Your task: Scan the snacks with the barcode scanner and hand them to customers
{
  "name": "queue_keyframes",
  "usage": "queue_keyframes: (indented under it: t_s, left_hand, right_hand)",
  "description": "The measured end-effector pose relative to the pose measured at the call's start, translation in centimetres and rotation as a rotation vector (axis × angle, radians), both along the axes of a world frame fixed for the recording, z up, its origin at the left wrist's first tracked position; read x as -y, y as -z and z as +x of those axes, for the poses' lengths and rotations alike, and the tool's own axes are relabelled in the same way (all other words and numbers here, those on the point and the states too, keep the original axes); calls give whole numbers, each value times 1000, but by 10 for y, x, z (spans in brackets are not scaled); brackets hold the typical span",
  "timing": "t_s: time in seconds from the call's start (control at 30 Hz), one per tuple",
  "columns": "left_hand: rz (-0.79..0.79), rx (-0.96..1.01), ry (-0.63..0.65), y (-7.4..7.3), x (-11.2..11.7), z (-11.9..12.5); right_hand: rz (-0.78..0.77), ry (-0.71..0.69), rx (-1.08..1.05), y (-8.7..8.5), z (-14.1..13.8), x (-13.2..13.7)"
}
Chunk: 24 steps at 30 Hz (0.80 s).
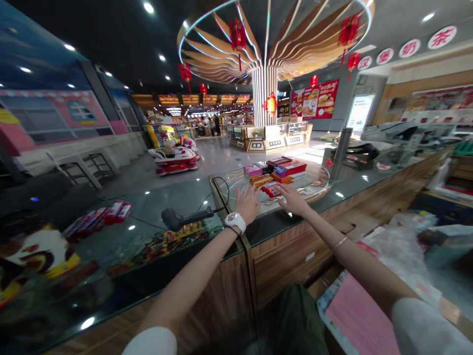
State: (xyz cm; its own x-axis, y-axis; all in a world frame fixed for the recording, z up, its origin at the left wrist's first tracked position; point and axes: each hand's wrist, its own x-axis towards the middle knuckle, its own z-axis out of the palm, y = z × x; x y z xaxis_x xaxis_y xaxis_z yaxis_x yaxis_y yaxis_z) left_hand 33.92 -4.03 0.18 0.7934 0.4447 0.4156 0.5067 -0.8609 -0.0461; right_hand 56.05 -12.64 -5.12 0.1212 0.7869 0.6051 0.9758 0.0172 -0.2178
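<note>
Fingers of my left hand [247, 204] are spread wide just short of the pile, holding nothing. My right hand [291, 199] reaches forward, open and narrower, its fingertips [280, 194] right beside a small red packet [271, 190] at the near edge; I cannot tell whether they touch it. That packet belongs to a heap of colourful boxed packets [275, 172] on a round glass tray [327, 177], which stands on the glass counter [364, 180]. As things lie, the whole heap is on the tray and none of it is in my hands. The corded barcode scanner [186, 218] lies to my left on the counter, with neither hand on it. Farther left, a row of red packets [98, 219] shows at the counter, well apart from both hands. A pink sheet [360, 320] lies near me, below my right arm.
</note>
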Motion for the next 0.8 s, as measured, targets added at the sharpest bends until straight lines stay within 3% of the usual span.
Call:
queue_keyframes:
  t_s: [0.2,0.47,0.63,0.8]
  left_hand:
    - [40,66,-102,-16,0,-76]
    - [60,127,-352,-25,-12,-181]
    - [72,139,-492,-26,-22,-228]
    - [75,122,-590,-16,-33,-260]
  right_hand:
    - [65,-234,-27,-24,-66,-30]
    - [25,-504,-58,-40,-177,-79]
    - [26,-637,-63,-47,-242,-106]
    - [40,-756,-95,-53,-298,-126]
